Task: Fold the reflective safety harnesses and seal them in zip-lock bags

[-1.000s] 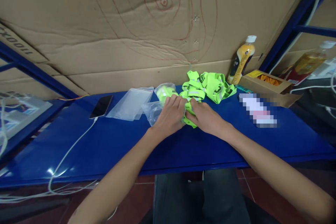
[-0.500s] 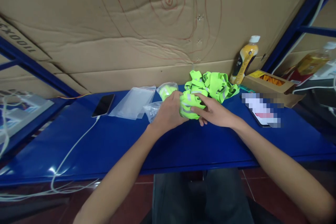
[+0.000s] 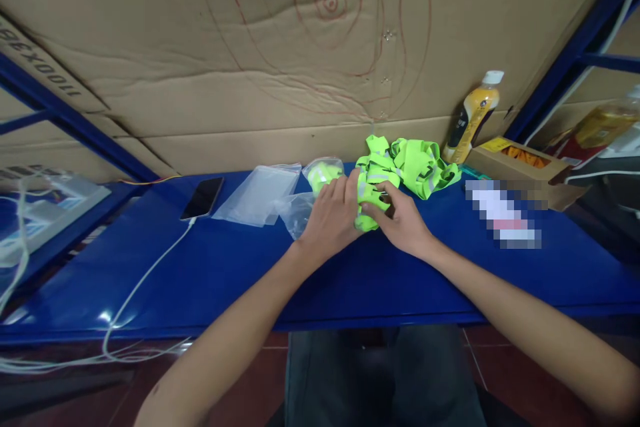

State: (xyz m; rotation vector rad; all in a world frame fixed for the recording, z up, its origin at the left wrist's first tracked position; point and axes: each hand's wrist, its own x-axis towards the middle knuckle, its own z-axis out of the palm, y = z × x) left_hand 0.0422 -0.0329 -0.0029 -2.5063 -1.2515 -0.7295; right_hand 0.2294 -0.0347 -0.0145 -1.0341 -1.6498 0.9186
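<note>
left hand (image 3: pixel 330 212) fingers: curled against left of bundle (image 3: pixel 369 195) | right hand (image 3: pixel 407 223) fingers: gripping its right | bundle: between them, touching both — neither nearer | long axis: unclear — partly covered

Left hand (image 3: pixel 333 210): fingertips curl out of sight, so their exact hold on the neon-yellow bundle (image 3: pixel 367 217) cannot be read; the palm side is hidden. Right hand (image 3: pixel 406 219): thumb visible, remaining fingers partly concealed behind the bundle. Clear bag (image 3: pixel 294 212): right portion lost behind the left hand. Bagged neon piece (image 3: pixel 323 173): lower part covered by the same hand. Upright bottle (image 3: pixel 473 120): label print too small to read. Phone on the right (image 3: pixel 503 213): screen masked by coarse blocks, illegible. Amber bottle (image 3: pixel 603 123) and power strip (image 3: pixel 55 213): cut by right and left edges respectively.
</note>
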